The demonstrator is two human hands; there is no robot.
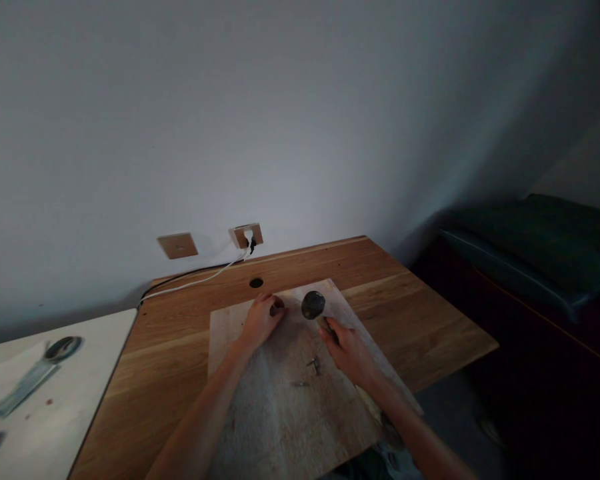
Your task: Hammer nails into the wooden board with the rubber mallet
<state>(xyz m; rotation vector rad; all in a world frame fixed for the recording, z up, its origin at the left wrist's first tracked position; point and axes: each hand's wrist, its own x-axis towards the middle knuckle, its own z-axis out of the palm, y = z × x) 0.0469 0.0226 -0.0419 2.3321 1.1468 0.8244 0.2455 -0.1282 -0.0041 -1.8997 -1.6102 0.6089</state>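
A pale board [280, 400] lies on a wooden desk [180, 333]. My right hand [350, 353] is closed round the wooden handle of a hammer, whose dark round head [313, 305] hovers near the board's far edge. My left hand [263, 320] rests on the board just left of the hammer head, its fingers pinched together on something small that I cannot make out. A few small nails [314, 364] lie loose on the board between my forearms.
A round cable hole [256, 283] sits near the desk's back edge. A white cable [200, 280] runs to a wall socket [248, 235]. A white table [45, 393] with a metal tool [35, 373] stands at the left. Dark furniture [540, 267] fills the right.
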